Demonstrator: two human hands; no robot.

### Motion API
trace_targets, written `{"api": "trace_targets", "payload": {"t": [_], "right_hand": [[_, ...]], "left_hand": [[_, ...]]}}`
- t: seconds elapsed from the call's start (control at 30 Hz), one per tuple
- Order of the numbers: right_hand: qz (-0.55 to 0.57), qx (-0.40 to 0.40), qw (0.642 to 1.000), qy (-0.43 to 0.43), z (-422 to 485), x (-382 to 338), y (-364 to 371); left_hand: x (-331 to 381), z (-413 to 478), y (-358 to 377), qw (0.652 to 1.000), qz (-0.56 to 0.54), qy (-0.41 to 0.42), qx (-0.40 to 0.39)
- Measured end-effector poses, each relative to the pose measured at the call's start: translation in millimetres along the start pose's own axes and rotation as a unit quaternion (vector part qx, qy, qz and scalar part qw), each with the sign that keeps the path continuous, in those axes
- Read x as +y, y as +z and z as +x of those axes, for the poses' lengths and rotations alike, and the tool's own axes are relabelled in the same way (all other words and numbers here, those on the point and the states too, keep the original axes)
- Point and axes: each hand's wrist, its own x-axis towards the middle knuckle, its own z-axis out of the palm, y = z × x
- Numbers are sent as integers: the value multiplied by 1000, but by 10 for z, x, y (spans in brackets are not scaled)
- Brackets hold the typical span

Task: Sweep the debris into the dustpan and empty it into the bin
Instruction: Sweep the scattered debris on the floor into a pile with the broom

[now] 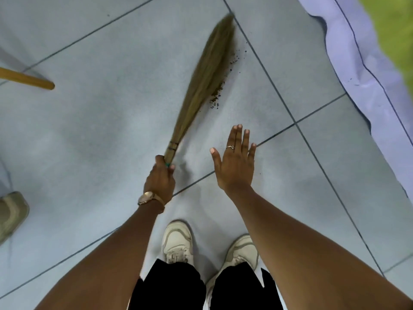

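My left hand (159, 177) grips the bound end of a straw hand broom (204, 79). Its bristles slant up and to the right across the pale floor tiles and look blurred with motion. A thin line of dark brown debris (220, 90) lies on the tile along the right side of the bristles. My right hand (234, 162) hovers flat over the floor just right of the broom's handle, fingers spread and holding nothing. No dustpan or bin is in view.
A lilac sheet (366, 70) hangs at the right with green fabric (393, 30) above it. A wooden stick (26, 79) pokes in from the left. Another person's shoe (10, 211) is at the left edge. My own white shoes (178, 242) stand below.
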Motion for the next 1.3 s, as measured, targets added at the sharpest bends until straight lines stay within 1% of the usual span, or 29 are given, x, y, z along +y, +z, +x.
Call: {"api": "trace_targets", "payload": {"t": [0.1,0.23,0.33,0.43,0.53,0.73,0.83,0.93,1.13,1.23,1.3], "right_hand": [[18,4,1000,-6,15,-100,-44],[23,6,999,-27,113,-134,-67],[24,0,999,-29,145,-84,-91],[30,-9,999,-17,118,-4,-157],[25,-10,1000,-12,23,78,-265],[-8,-4,1000,4,-151,90,-549],[-39,-33,998,27,-234,63,-659],[-42,-60,996,52,-340,-4,-763],[-34,-97,993,58,-811,-132,-1055],[-4,-103,992,77,-1160,-195,-1323],[1,-110,991,82,-1381,-231,-1479]], "left_hand": [[-59,223,-266,999,13,-1,48],[153,811,-492,995,93,1,46],[525,1215,-630,990,138,28,33],[1017,1468,-773,990,131,39,30],[1471,1554,-910,987,153,42,3],[2002,1262,-1068,977,199,79,-25],[2059,1004,-1025,966,227,112,-43],[2004,770,-994,950,277,131,-63],[1830,224,-1255,924,351,114,-96],[1792,-133,-1545,922,357,102,-112],[1767,-362,-1726,928,342,93,-116]]}}
